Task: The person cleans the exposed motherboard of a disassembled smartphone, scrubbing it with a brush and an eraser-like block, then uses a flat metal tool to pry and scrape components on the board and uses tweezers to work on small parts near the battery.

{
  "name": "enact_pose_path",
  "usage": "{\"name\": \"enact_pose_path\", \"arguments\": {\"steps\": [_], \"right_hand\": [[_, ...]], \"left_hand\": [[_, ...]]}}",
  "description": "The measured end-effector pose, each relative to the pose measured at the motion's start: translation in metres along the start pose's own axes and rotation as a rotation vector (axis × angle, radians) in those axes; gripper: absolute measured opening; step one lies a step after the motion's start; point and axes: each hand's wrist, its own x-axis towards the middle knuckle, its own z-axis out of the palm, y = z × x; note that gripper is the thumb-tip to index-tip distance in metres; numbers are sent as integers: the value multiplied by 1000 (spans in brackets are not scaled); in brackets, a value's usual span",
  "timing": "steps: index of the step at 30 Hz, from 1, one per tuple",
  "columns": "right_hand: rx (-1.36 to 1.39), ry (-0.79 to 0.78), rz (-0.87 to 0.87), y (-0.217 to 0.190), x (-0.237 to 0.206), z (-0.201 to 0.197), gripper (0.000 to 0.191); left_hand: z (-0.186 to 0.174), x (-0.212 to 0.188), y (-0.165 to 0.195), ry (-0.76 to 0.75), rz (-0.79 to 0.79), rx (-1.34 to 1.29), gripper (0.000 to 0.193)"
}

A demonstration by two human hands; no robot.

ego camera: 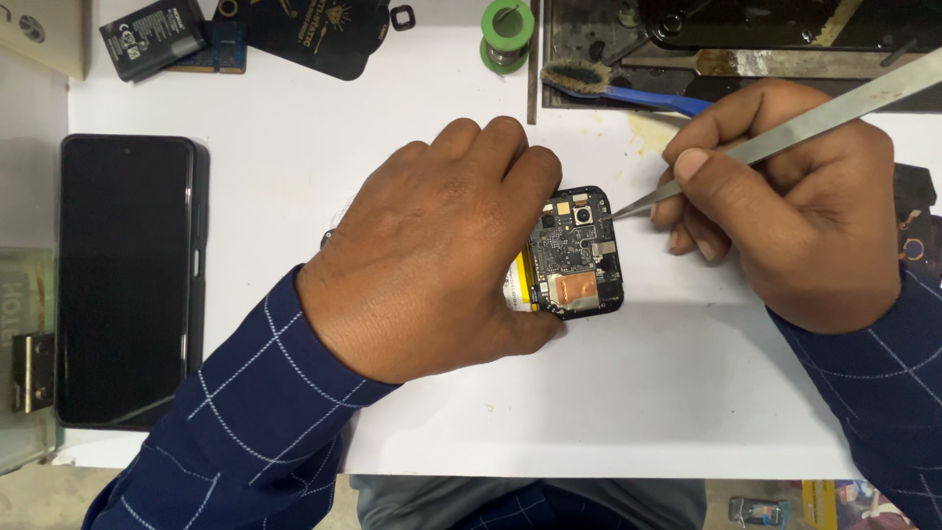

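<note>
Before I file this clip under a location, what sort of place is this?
Likely a phone repair bench: an opened phone with its circuit board bare, metal tweezers in the right hand, a solder spool and a cleaning brush.

A white bench (294, 147) carries an opened phone (574, 255) at centre, a black phone (128, 280) at left, a green solder spool (507, 29) and a blue brush (618, 90) far.

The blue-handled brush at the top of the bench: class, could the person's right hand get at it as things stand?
Probably yes. The brush lies uncovered just above the right hand, nothing between them, though that hand holds the tweezers.
</note>
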Motion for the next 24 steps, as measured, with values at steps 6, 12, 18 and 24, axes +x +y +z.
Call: {"name": "enact_pose_path", "arguments": {"steps": [6,12,18,24], "right_hand": [[15,3,-3,3,-1,-1,12],[69,2,19,3,-4,-3,14],[-72,-89,-39,-7,-13,-3,17],[-396,-216,83,-8,-17,2,13]], "left_hand": [[0,0,0,-14,-8,2,80],[-1,1,-1,-2,5,2,76],[-3,0,0,26,13,2,75],[-4,-3,-1,2,-23,10,76]]}}
